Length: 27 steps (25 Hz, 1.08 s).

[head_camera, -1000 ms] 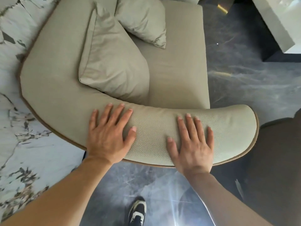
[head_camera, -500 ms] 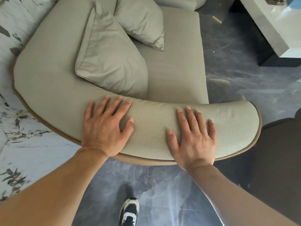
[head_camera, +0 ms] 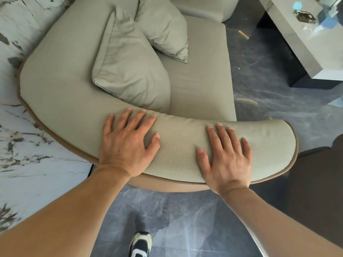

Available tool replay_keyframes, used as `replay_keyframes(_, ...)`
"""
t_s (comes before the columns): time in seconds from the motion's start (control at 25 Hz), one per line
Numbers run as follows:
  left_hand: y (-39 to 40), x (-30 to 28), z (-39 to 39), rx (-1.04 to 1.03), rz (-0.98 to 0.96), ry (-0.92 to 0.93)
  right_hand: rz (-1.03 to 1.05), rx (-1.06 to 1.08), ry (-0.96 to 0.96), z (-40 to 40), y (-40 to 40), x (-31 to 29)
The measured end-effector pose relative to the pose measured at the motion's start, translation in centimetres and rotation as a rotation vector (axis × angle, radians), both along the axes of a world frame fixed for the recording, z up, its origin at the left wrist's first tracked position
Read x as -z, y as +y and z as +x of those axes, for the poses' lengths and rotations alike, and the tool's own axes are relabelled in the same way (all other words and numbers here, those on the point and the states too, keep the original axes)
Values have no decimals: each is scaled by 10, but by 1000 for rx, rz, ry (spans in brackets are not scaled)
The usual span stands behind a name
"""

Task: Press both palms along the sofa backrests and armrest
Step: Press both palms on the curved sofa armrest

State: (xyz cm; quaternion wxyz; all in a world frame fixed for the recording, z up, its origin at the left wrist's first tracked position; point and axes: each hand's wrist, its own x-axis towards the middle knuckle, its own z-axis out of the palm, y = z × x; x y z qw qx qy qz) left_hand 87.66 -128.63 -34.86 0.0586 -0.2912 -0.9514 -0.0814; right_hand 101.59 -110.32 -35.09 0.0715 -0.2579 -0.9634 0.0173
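A grey-green leather sofa fills the view, with a curved padded armrest [head_camera: 181,145] running across the middle and a wide backrest [head_camera: 61,75] bending up the left side. My left hand [head_camera: 126,143] lies flat on the armrest near the bend, fingers spread. My right hand [head_camera: 225,156] lies flat on the armrest further right, fingers spread, short of its rounded end [head_camera: 278,141]. Both palms rest on the leather and hold nothing.
Two loose cushions [head_camera: 130,67] [head_camera: 163,28] lean on the seat [head_camera: 200,78]. A marble wall [head_camera: 24,154] stands at the left. A glossy low table [head_camera: 300,39] is at the upper right, a dark chair [head_camera: 319,182] at the right, my shoe [head_camera: 141,243] on the dark floor.
Both hands stay flat at about the same spots on the armrest. The view has shifted slightly, showing more of the table at the upper right.
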Motion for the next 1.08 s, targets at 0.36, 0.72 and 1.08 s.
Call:
replay_keyframes(0.36, 24, 1, -32, 4, 38, 18, 4, 0, 7, -33, 23, -1)
replay_keyframes(0.72, 48, 1, -69, 3, 31, 14, 12, 0, 29, -69, 48, 1)
replay_keyframes(1.08, 61, -1, -95, 12, 22, 6, 13, 8, 32, -94, 60, 3)
